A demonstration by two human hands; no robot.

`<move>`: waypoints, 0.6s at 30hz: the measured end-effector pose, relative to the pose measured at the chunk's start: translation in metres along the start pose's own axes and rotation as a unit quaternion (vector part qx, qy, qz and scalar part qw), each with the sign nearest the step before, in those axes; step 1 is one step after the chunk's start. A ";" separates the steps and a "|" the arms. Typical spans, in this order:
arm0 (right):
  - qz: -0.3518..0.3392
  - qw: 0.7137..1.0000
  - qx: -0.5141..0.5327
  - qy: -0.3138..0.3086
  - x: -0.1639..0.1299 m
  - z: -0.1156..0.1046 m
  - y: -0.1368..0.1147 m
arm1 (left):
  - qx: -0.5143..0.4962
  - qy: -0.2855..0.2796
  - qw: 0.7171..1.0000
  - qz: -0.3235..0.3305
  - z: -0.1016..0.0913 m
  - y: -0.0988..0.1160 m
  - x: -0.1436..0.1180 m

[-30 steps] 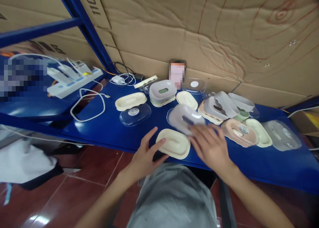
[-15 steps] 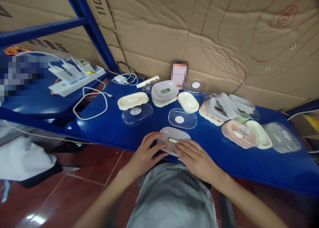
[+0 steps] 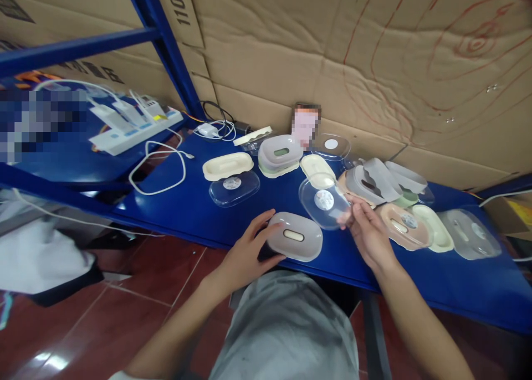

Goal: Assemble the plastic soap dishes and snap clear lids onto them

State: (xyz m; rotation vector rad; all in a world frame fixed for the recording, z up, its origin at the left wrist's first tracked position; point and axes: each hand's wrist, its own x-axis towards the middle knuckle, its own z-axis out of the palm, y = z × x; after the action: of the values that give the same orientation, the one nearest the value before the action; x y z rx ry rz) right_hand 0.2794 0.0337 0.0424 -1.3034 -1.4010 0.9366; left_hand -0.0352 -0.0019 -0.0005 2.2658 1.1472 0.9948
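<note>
Left hand point(image 3: 246, 253): we grip the grey soap box point(image 3: 295, 236), lower centre, steadying it.
Right hand point(image 3: 367, 233): we pinch the clear lid point(image 3: 325, 203); keep it level.

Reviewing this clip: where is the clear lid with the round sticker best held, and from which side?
By its rim at the near right corner, coming from the right, as the right hand does now. The clear lid is a shallow, thin-walled oval tilted above the blue shelf, so a pinch on the edge looks steadier than a grip across its dome. The left hand holds the grey soap box.
</note>
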 end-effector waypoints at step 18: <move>-0.282 0.849 -0.369 -0.252 -0.034 0.031 -0.013 | -0.014 0.009 1.000 0.008 0.004 -0.006 -0.001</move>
State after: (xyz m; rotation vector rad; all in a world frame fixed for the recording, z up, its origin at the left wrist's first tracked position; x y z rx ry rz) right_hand 0.2447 0.0010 0.0426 -1.0581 -2.5568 0.3197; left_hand -0.0357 0.0007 -0.0077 2.2509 1.1171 1.0321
